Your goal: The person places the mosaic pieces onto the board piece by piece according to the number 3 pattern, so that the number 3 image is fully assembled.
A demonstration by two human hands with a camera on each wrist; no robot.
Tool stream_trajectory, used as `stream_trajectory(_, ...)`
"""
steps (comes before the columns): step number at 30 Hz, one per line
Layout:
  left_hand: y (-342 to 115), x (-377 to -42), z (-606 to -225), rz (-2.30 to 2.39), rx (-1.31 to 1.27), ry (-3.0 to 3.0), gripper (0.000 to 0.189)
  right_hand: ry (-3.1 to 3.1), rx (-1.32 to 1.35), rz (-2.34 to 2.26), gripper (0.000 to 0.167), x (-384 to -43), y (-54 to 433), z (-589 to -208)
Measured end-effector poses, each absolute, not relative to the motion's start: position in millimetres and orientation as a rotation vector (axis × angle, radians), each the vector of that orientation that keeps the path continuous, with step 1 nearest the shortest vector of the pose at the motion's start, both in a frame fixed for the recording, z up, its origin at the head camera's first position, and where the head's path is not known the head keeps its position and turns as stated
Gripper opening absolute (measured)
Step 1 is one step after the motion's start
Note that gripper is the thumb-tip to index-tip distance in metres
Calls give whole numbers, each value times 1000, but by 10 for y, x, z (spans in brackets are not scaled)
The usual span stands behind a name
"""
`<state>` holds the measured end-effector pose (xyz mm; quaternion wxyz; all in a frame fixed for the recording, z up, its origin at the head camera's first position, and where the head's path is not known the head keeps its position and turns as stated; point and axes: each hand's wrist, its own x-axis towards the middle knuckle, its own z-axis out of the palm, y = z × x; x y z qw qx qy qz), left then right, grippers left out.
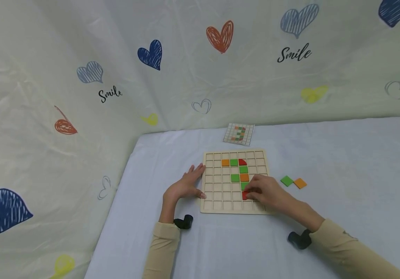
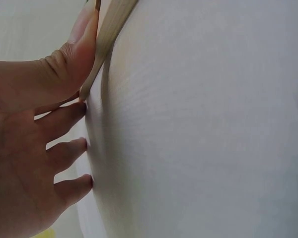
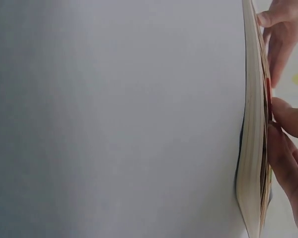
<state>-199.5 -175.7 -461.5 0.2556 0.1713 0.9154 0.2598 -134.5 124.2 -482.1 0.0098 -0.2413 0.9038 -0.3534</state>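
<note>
A wooden grid board (image 1: 218,207) lies on the white cloth. Orange, green and red tiles sit in its cells, among them an orange tile (image 1: 225,162), a green tile (image 1: 235,178) and a red tile with a rounded corner (image 1: 242,162). My right hand (image 1: 267,192) pinches another red tile (image 1: 244,195) with thumb and fingertips at the foot of the tile column. Red also shows by those fingertips in the right wrist view. With spread fingers, my left hand (image 1: 184,186) touches the board's left edge, thumb (image 2: 82,49) on the rim.
Right of the board, a loose green tile (image 1: 286,181) and an orange tile (image 1: 300,183) lie corner to corner. Behind it is a card (image 1: 239,134) printed with a coloured grid pattern. A curtain with hearts (image 1: 220,37) hangs at the table's back.
</note>
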Motion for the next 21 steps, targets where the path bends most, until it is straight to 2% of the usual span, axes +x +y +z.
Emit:
stream_trajectory(8, -1748, -2007, -4611, 699, 465, 2481, 109, 2807, -824, -1096, 20, -1350, 1273, -4798)
stream_trajectory(21, -1765, -1994, -4604, 713, 469, 2471, 109, 2801, -840, -1091, 16, -1342, 1289, -4759)
